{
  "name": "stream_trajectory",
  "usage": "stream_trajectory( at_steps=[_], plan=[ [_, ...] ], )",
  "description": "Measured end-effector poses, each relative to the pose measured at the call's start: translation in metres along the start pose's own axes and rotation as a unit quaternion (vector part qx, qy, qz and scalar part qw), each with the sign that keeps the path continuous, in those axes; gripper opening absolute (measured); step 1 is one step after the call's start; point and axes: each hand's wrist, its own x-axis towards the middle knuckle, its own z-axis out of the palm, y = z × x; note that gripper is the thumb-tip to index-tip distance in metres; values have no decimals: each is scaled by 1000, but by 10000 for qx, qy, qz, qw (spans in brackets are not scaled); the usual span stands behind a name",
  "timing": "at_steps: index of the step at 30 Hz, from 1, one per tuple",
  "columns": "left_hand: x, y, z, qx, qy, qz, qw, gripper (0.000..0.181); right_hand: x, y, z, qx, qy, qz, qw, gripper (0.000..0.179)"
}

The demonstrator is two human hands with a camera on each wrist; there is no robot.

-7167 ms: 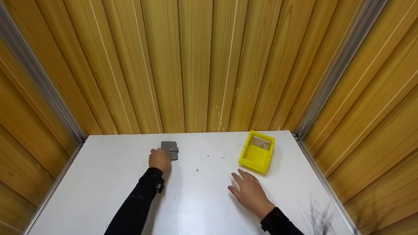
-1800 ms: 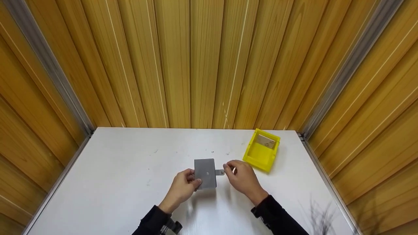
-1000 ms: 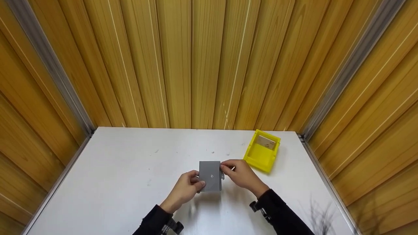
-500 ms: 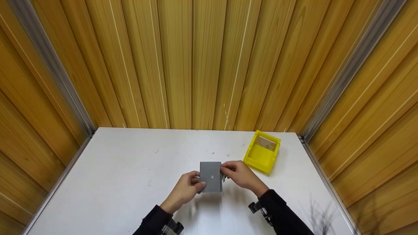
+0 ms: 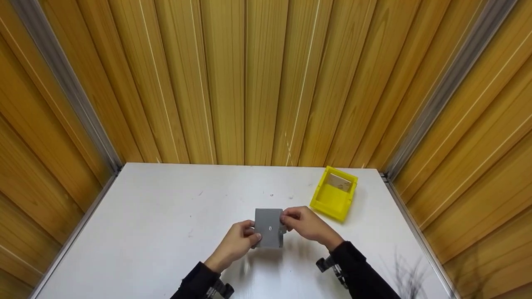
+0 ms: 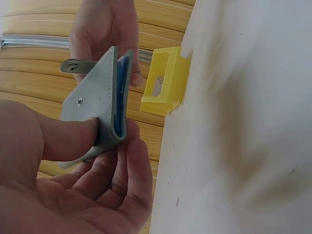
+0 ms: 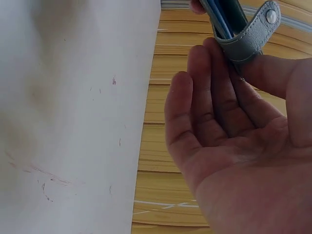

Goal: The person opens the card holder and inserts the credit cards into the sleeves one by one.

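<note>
A small grey card holder (image 5: 268, 228) with a snap strap is held above the table. My left hand (image 5: 236, 241) grips its left side, thumb on the front cover and fingers behind. My right hand (image 5: 305, 224) pinches its right edge by the strap. In the left wrist view the strap (image 6: 78, 67) sticks out loose, showing its snap, and the matching stud sits on the cover. Blue inner sleeves (image 6: 121, 80) show between the covers. The right wrist view shows the strap (image 7: 248, 41) bent outward close to my right thumb and fingers.
A yellow open bin (image 5: 333, 203) stands on the white table (image 5: 158, 216) at the back right, with a pale label inside. Wood-patterned panel walls (image 5: 257, 83) enclose the table's back and sides. Small marks dot the tabletop.
My left hand has lifted the card holder from the back left and brought it to the middle. My right hand has come to its right edge. The strap, fastened earlier, is now loose.
</note>
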Motion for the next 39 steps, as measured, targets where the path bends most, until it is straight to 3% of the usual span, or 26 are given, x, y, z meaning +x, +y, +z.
stream_trajectory(
  at_steps=[6, 11, 16, 23, 30, 39],
  plan=[
    [0, 0, -1, 215, -57, 80, 9997, 39, 0, -2, 2, -74, 200, 2, 9998, 21],
    [0, 1, -1, 551, -88, 277, 9981, 48, 1, -5, 7, -142, 612, -86, 9980, 20],
    [-2, 1, -5, 602, 25, 287, 9978, 47, 1, -10, 13, -502, 1044, -138, 9932, 14],
    [-3, -1, -9, 666, 204, 295, 9971, 35, 0, -19, 16, -1414, 1386, -275, 9798, 15],
    [-1, -5, -9, 1369, 554, 470, 9879, 36, 0, -24, 17, -2285, 1498, -273, 9616, 18],
    [3, -11, -11, 1362, 721, 391, 9873, 33, 0, -28, 20, -2953, 1542, -187, 9427, 19]
  ],
)
